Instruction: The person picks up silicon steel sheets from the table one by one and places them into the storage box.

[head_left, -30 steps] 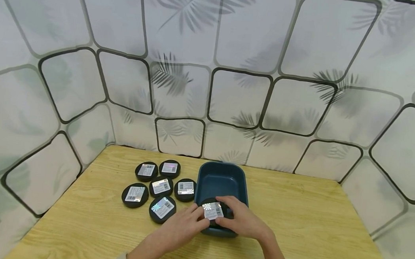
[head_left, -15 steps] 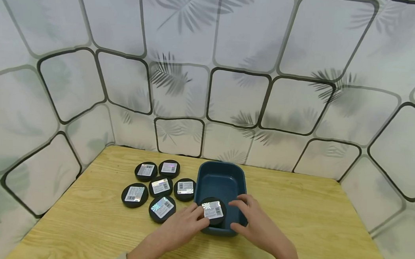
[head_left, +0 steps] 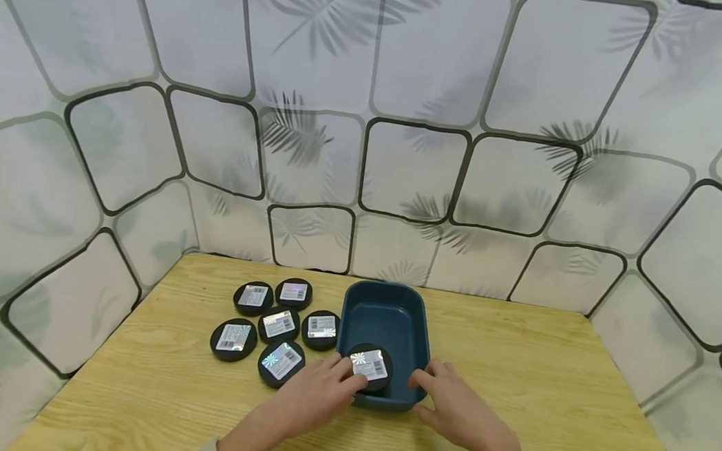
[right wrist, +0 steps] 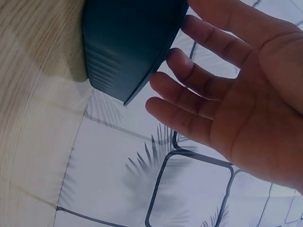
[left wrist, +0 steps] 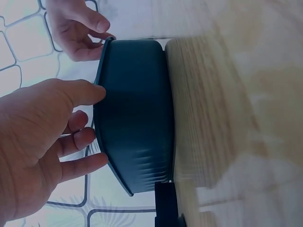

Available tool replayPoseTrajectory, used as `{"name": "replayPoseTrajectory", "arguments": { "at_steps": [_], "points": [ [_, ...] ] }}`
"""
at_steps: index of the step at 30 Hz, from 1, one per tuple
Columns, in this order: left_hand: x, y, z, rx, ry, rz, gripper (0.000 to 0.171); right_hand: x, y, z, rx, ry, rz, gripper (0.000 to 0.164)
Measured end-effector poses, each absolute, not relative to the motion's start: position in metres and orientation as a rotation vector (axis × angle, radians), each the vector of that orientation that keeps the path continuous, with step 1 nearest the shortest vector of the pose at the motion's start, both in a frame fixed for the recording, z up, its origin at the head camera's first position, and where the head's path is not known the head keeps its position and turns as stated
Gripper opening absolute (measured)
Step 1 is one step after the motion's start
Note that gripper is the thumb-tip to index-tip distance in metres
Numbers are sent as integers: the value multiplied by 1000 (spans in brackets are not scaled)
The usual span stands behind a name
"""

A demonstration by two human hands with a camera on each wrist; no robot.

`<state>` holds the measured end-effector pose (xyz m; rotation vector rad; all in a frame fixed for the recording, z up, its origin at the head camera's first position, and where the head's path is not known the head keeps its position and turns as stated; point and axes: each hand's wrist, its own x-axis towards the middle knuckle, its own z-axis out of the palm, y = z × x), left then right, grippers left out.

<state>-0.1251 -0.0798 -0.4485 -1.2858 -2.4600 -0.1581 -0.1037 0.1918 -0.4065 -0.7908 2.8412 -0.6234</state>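
A dark blue rectangular bin [head_left: 381,403] stands on the wooden table. Inside its near left part lies a black round disc [head_left: 369,366] with a white barcode label and a shiny sticker. My left hand [head_left: 320,392] rests at the bin's near left rim, its fingertips by the disc's left edge. In the left wrist view, the left thumb [left wrist: 87,93] and little finger [left wrist: 85,166] touch the rim, fingers spread. My right hand [head_left: 458,407] is at the right rim with loosely bent fingers and no disc in it. Its fingers [right wrist: 189,90] are beside the rim in the right wrist view.
Several similar labelled discs [head_left: 279,324] lie on the table [head_left: 532,374] left of the bin, the closest one [head_left: 321,329] right beside its wall. A patterned fabric screen [head_left: 414,173] rises behind and at both sides of the table.
My right hand has let go of the disc in the bin and moved right to the bin's right rim. The left hand has hardly moved.
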Motion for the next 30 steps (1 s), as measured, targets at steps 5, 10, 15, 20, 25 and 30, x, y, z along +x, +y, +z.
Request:
{"name": "replayPoseTrajectory", "arguments": {
  "at_steps": [5,10,15,20,25,30],
  "points": [
    [-126,-82,-446,-1278,-2464,-224,34,-105,191,-409,-837,2877,-576,20],
    [-129,-89,-443,-1237,-2471,-243,32,-106,188,-412,-887,2908,-518,23],
    [-135,-102,-437,-1161,-2440,-266,33,-107,185,-417,-902,2942,-485,27],
    [-142,-117,-430,-1082,-2415,-295,34,-109,182,-421,-928,2940,-548,28],
    [-145,-126,-423,-1013,-2453,-327,34,-111,181,-422,-884,2911,-622,27],
    [-147,-131,-420,-984,-2464,-284,37,-113,182,-423,-864,2885,-671,26]
  ]
}}
